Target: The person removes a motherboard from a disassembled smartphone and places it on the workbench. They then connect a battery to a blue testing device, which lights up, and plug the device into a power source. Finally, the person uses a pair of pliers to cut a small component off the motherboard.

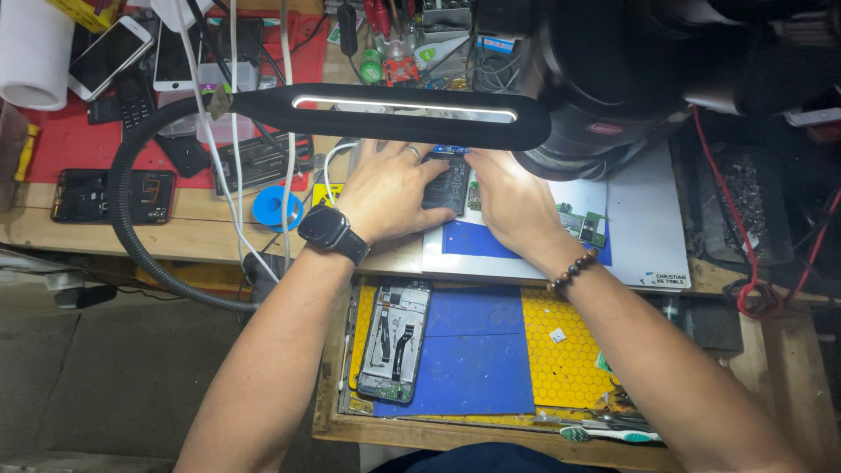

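Note:
My left hand (392, 191), with a ring and a dark smartwatch on the wrist, and my right hand (512, 203), with a bead bracelet on the wrist, both grip a dark flat phone part (447, 187) on a white and blue work mat (648, 236). A green circuit board (585, 224) lies on the mat just right of my right hand. Nearer me, an opened phone frame (394, 342) rests on a blue mat (477, 350) in a drawer. A black lamp bar (385, 114) hangs over my fingertips and hides part of them.
A yellow honeycomb pad (565, 346) and a toothbrush (613, 433) lie in the drawer. A blue tape roll (277, 208), white cables, a black phone frame (109, 196) and two phones (109, 54) on a red mat sit at left. A large black device (613, 79) looms above right.

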